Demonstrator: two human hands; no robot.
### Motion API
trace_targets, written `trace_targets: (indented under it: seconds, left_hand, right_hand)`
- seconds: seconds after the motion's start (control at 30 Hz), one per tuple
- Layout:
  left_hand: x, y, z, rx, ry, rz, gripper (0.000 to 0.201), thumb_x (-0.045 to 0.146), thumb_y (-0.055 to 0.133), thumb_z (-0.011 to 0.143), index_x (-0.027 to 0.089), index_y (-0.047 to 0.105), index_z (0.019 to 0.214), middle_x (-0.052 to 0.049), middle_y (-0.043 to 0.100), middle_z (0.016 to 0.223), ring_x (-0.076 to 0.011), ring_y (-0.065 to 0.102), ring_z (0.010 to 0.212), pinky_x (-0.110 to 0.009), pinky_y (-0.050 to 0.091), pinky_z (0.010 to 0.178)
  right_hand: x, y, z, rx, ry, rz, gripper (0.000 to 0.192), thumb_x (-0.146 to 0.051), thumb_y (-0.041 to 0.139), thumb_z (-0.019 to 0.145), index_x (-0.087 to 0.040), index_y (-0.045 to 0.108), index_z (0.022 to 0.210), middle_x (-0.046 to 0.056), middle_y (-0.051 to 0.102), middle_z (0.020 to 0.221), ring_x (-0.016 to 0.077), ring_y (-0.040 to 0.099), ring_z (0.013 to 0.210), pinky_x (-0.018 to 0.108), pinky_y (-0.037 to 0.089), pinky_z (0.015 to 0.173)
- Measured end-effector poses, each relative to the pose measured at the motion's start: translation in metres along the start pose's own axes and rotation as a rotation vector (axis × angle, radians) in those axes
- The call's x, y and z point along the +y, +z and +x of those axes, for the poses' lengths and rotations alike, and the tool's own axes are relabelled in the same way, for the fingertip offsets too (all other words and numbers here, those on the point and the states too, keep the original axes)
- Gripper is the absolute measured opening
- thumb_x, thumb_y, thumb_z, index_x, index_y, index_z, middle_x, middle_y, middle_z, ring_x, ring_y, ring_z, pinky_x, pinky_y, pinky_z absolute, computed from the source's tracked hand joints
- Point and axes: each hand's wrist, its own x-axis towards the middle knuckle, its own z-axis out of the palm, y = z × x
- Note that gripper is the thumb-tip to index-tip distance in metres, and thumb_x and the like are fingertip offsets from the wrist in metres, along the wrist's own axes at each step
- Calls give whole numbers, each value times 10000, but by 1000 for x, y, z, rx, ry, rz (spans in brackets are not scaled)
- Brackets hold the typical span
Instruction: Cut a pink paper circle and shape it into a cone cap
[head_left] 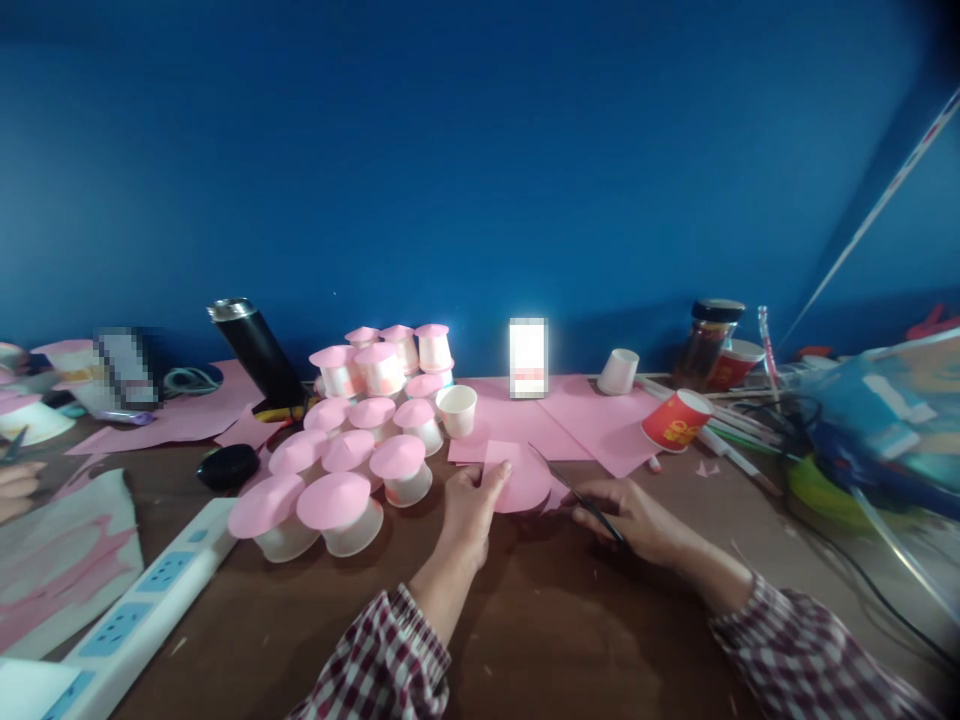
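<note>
- Reference point: the open white cup (456, 412), upright, with pink sheets (600, 420) to its right.
- Work piece: a pink paper piece (525, 488), held to the right of the white cup and nearer the person.
- Left hand (471, 510): gripping the paper piece, thumb on top.
- Right hand (634, 515): gripping dark scissors (600, 517) beside the piece's right edge; blade opening cannot be told.
- Done, as judged: trimming is partial; the piece's lower right side is rounded. Left of the white cup, the cups with pink cone tops (397, 457) appear finished.
- Left, as judged: the piece's upper left shows a straight edge and corner. The white cup is bare, as is the seemingly inverted cup (619, 372) to its right.
- Markings: the red cup (671, 422), farther right of the white cup, carries gold print, unreadable. No brand is legible.
</note>
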Motion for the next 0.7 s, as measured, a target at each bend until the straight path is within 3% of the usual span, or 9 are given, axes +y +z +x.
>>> trace_targets:
  seconds: [0.23, 0.53, 0.7]
  left_hand:
    - [1, 0, -1, 2, -7, -12, 373, 426, 750, 588, 86, 689, 728, -55, 640, 629, -166, 586, 629, -285, 455, 631]
    - [3, 0, 0, 8, 17, -1, 393, 422, 732, 619, 78, 695, 804, -53, 625, 642, -142, 555, 603, -285, 457, 638]
    - [6, 3, -8, -7, 87, 126, 385, 448, 697, 650, 92, 691, 796, -54, 643, 673, -157, 564, 635, -262, 445, 610]
  right_hand:
    - [0, -1, 1, 4, 20, -23, 261, -393, 593, 804, -153, 666, 875, -3, 560, 637, 83, 434, 525, 189, 341, 471]
    - [-1, 2, 1, 36, 66, 32, 279, -419, 614, 779, -147, 648, 834, -37, 498, 493, 86, 449, 443, 205, 339, 437]
    - [3, 7, 6, 240, 53, 299, 392, -461, 623, 765, -148, 573, 995, -2, 577, 625, 107, 514, 513, 223, 399, 475]
